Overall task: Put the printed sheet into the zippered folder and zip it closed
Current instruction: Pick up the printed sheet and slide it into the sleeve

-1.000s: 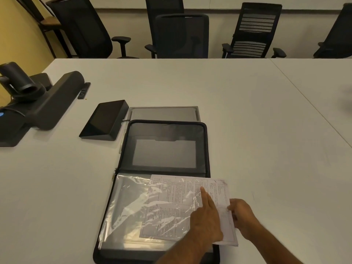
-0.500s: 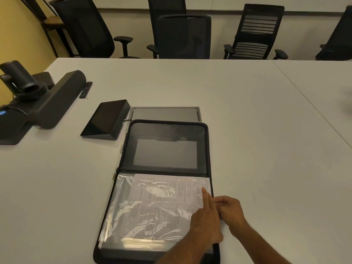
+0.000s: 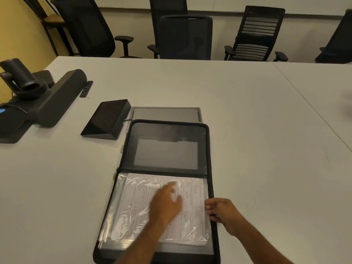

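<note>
Right hand (image 3: 222,213) curled at the right edge of the zippered folder (image 3: 167,187), fingers (image 3: 209,205) closed on the rim of the clear plastic sleeve (image 3: 118,204) there; whether the paper's edge is pinched too, cannot tell. Left hand (image 3: 165,204) blurred above the middle of the printed sheet (image 3: 192,195), fingers loosely spread, holding nothing; touching the plastic or just over it, cannot tell. Printed sheet lying flat inside the sleeve on the near half of the folder, right margin close to the zipper track. Folder lying open and flat, far half showing a grey pocket panel, black zipper border running all round, unzipped. Beyond the far edge, a grey flat panel (image 3: 165,114) partly under the folder. Angled black touch console (image 3: 106,120) just left of that; farther left a long black conference bar (image 3: 55,98) with a camera (image 3: 19,77) on it, and a slim remote (image 3: 86,88) beside. All resting on a broad white table (image 3: 247,130), seam with a second table running off to the right. Wide bare surface right of the folder and left of its near half. Black office chairs (image 3: 185,37) lined along the far edge, pale wall behind, yellow wall at left.
</note>
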### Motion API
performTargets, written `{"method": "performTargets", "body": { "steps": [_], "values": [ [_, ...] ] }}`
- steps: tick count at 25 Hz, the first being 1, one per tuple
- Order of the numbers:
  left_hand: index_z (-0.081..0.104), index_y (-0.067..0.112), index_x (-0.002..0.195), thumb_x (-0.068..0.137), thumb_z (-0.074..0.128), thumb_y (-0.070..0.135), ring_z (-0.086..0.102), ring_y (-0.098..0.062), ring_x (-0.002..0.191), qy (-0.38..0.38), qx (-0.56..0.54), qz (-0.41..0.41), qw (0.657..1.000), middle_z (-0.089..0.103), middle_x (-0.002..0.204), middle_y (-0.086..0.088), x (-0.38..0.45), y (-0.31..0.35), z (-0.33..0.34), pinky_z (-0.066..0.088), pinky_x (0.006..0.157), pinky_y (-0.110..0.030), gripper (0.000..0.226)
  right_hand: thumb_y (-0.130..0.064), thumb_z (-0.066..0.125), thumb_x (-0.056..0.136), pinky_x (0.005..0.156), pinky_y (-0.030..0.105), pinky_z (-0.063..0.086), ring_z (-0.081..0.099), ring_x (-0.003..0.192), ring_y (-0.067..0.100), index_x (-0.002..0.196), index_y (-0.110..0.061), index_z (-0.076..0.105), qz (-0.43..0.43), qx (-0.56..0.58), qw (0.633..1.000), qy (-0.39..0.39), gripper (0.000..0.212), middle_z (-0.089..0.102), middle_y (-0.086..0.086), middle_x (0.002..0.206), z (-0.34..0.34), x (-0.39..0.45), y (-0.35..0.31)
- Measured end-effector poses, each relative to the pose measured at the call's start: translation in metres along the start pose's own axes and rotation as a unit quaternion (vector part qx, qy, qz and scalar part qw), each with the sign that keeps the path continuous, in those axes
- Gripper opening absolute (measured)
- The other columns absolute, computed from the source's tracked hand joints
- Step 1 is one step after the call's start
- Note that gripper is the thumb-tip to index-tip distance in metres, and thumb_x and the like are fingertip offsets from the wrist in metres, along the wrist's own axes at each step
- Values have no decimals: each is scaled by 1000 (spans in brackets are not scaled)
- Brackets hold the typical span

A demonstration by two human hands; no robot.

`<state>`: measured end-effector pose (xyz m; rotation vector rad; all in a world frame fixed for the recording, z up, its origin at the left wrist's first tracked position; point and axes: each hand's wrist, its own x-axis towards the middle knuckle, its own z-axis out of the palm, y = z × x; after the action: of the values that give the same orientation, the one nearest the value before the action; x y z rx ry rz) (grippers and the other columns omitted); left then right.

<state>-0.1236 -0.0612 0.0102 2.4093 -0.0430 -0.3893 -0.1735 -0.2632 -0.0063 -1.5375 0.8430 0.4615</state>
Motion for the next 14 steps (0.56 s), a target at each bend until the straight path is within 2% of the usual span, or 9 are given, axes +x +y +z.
{"method": "performTargets", "body": {
  "steps": [1,3,4,6,8,10,12,14],
  "values": [
    [50,32,132,88,64,36,59,-13,105,70,3,-30,997,62,124,2,9,-25,-17,52,85,-27,46,0,42,94,72,33,57,67,86,28,95,-7,72,4,-1,1000,4,31,70,16,92,2,-1,-2],
    [59,21,123,89,61,36,60,-26,104,160,33,-113,980,64,118,-8,26,-75,-48,55,82,-41,37,-2,41,95,70,32,55,62,77,24,94,-5,71,13,-3,1000,9,31,66,15,86,7,-3,-4],
    [61,16,119,90,57,38,58,-32,104,170,49,-166,970,64,116,-12,31,-97,-61,54,82,-48,36,-4,42,95,69,31,54,59,73,23,94,-5,70,17,-1,1000,10,29,65,15,85,9,-4,-6],
    [63,13,110,93,50,42,57,-36,98,160,55,-234,957,63,108,-14,34,-127,-75,51,82,-51,36,-8,48,96,61,27,54,60,64,19,94,-5,69,29,12,999,9,22,68,14,85,14,-9,-11],
    [63,12,97,93,48,43,60,-32,87,159,33,-232,959,64,99,-13,32,-142,-75,55,78,-52,35,-11,51,95,52,23,51,62,55,15,95,-8,67,43,10,999,8,16,71,12,86,17,-13,-17],
    [61,16,90,92,50,44,62,-29,80,164,22,-215,962,65,94,-10,30,-149,-68,58,73,-52,31,-7,49,94,50,21,48,55,49,14,97,-11,68,54,-30,998,17,20,69,12,84,20,-12,-20],
    [61,19,90,91,52,46,63,-26,80,166,30,-208,964,66,93,-7,30,-153,-63,59,72,-50,28,-5,46,93,51,22,44,46,50,14,99,-14,70,60,-63,996,18,27,65,14,83,23,-10,-21],
    [63,21,91,90,51,47,64,-24,80,158,25,-199,967,66,93,-4,31,-154,-64,59,71,-49,28,-5,45,92,51,22,43,47,56,15,100,-15,70,64,-75,995,16,28,64,13,86,25,-8,-20]
  ]
}}
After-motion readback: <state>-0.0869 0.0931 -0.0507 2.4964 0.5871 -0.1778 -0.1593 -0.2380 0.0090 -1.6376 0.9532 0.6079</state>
